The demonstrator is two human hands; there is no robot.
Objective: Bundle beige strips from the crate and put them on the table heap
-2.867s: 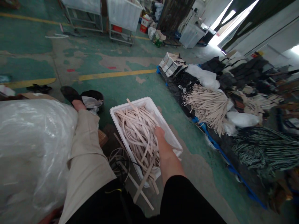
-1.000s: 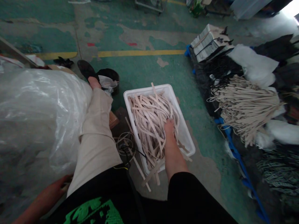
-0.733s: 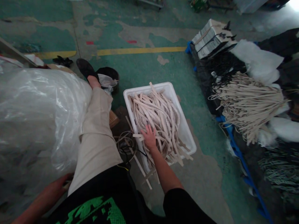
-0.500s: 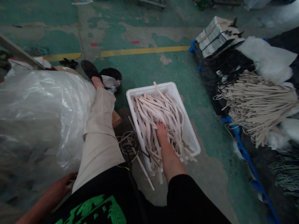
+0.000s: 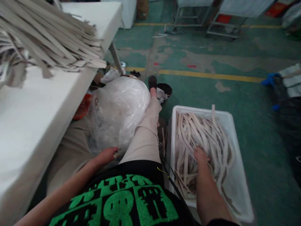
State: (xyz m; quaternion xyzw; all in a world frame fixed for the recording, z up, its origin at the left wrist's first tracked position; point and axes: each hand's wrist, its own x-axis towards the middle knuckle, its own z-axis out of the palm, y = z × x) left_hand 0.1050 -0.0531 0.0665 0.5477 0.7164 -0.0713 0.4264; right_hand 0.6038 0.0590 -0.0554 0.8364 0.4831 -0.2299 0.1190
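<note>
Beige strips [image 5: 188, 131] lie in the white bin [image 5: 241, 188] at right. Right hand [image 5: 201, 156]: inside bin, fingers partly hidden among strips; grip cannot be determined. Left hand [image 5: 108, 156]: fingers curled, closure unclear, near clear plastic bag [image 5: 122, 106]. White table [image 5: 35, 125]: left. Metal-framed cart [image 5: 190, 16]: far.

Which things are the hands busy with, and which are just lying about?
In use:
- right hand, in the strips
- pale strips
- white tub, holding them

Seemingly just lying about:
- clear plastic bag
- black bin
- strip pile on the table, maybe related
</note>
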